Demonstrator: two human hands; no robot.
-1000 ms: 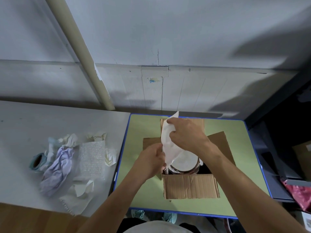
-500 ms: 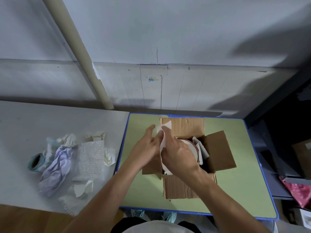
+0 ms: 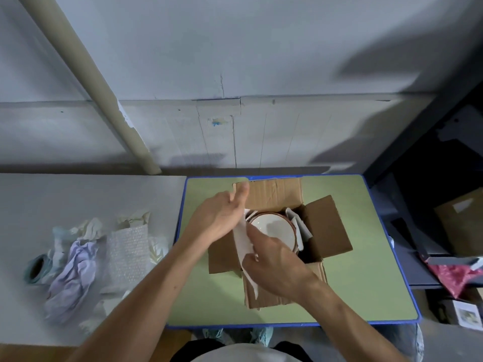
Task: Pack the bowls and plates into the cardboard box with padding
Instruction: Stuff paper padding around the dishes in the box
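Head view looks down on an open cardboard box (image 3: 271, 194) on a green table (image 3: 352, 283), with a white plate (image 3: 269, 226), perhaps a shallow bowl, lying flat inside it. A white padding sheet (image 3: 241, 241) stands on edge along the plate's left rim. Its long axis runs from the far side of the box toward the person, and its near end hangs out over the near flap.

The left hand (image 3: 219, 218) lies on the outer, left face of the sheet at its far end, fingers straight and relaxed, thumb up, pressing rather than gripping. The right hand (image 3: 274, 265) reaches in from the near right, partly over the plate, and holds the sheet's near half with curled fingers. The sheet thus sits between the two hands, touching both, with the plate just to the right of it and under the right hand's fingertips.

The next move likely turns on the gap between the plate and the box's left wall. The sheet already lines up with that gap, so it needs pushing straight down. The right hand, gripping, seems better placed to drive it, while the left steadies. More white padding (image 3: 295, 226) is already tucked along the plate's right side.
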